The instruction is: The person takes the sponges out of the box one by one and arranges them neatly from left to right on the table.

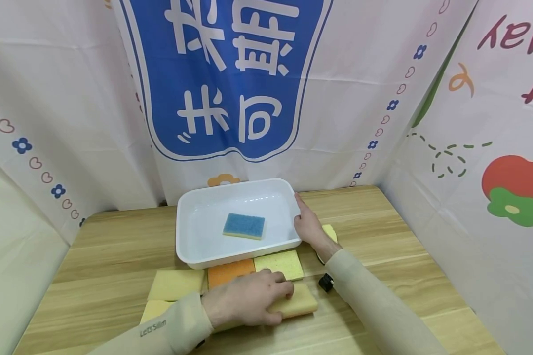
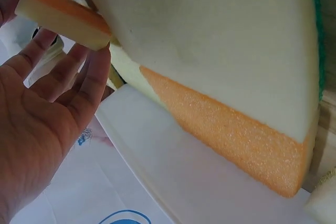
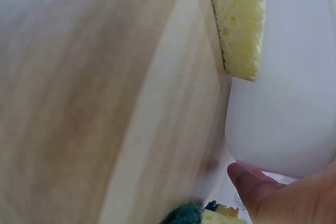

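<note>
My left hand (image 1: 253, 296) grips a pale yellow sponge (image 1: 297, 301) low over the table, in front of a white rectangular dish (image 1: 191, 256). In the left wrist view, that sponge shows an orange layer (image 2: 68, 6) between thumb and fingers. Inside the dish lies a blue-topped sponge (image 1: 244, 226). At the dish's right side my right hand (image 1: 313, 229) holds its wall, thumb at the rim; part of the grip is hidden. Between the left hand and the dish are an orange-faced sponge (image 1: 231, 272) and a light yellow sponge (image 1: 282, 265).
Two pale yellow sponges (image 1: 177, 285) lie left of the left hand. Another yellow sponge (image 1: 330, 231) is partly covered by the right wrist. A printed white curtain (image 1: 337, 123) hangs behind the wooden table (image 1: 115, 246). A small black object (image 1: 326, 282) sits beside the right sleeve.
</note>
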Demonstrator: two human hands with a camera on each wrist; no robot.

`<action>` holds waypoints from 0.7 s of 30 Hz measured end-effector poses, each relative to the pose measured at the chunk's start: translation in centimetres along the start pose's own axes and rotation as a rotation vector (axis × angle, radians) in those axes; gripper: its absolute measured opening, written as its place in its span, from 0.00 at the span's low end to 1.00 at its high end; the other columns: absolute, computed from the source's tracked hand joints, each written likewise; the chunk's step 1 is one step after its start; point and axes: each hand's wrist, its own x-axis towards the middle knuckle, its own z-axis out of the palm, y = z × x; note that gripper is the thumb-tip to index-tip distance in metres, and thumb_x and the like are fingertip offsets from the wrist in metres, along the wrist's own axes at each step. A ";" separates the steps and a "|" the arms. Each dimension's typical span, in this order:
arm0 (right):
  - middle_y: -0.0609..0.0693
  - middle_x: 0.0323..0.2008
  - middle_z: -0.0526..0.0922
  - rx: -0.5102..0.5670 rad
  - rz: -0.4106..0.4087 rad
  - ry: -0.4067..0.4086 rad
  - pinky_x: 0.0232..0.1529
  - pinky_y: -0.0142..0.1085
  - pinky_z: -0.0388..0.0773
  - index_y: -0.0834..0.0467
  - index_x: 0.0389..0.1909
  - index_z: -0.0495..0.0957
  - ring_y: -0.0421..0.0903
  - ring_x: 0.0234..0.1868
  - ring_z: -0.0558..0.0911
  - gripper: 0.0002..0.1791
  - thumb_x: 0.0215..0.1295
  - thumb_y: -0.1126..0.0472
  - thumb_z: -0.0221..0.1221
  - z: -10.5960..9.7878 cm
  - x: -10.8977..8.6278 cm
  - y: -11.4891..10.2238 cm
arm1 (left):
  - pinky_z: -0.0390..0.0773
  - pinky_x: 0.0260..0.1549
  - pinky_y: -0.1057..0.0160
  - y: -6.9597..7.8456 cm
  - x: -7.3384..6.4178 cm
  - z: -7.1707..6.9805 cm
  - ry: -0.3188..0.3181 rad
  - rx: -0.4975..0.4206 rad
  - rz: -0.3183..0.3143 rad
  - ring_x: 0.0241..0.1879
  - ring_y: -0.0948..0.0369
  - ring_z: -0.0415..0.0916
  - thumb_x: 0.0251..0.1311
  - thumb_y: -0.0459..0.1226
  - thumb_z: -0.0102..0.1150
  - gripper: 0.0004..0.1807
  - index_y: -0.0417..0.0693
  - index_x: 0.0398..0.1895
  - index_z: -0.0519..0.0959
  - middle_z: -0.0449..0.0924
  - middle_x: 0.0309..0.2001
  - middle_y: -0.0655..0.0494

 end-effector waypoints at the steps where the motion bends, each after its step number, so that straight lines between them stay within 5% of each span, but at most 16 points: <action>1: 0.62 0.96 0.54 -0.001 0.000 0.000 0.96 0.59 0.64 0.59 0.98 0.47 0.60 0.94 0.64 0.43 0.86 0.73 0.42 0.0 0.0 0.0 | 0.86 0.44 0.65 0.1 0.0 0.1 -0.001 0.013 0.002 0.47 0.67 0.78 0.71 0.54 0.78 0.19 0.67 0.59 0.83 0.84 0.52 0.65; 11: 0.61 0.97 0.52 0.007 0.007 -0.005 0.97 0.59 0.59 0.58 0.98 0.46 0.60 0.96 0.57 0.43 0.87 0.73 0.41 0.0 0.1 0.2 | 0.85 0.33 0.65 1.4 0.2 1.3 -0.009 0.211 0.018 0.46 0.63 0.79 0.70 0.57 0.80 0.24 0.67 0.63 0.83 0.84 0.58 0.60; 21: 0.60 0.97 0.53 0.016 0.004 0.002 0.98 0.58 0.57 0.57 0.98 0.46 0.60 0.97 0.56 0.42 0.87 0.73 0.40 0.1 0.2 0.3 | 0.80 0.26 0.66 1.8 0.6 2.1 0.136 0.450 0.019 0.44 0.61 0.81 0.66 0.50 0.81 0.19 0.65 0.57 0.88 0.88 0.53 0.60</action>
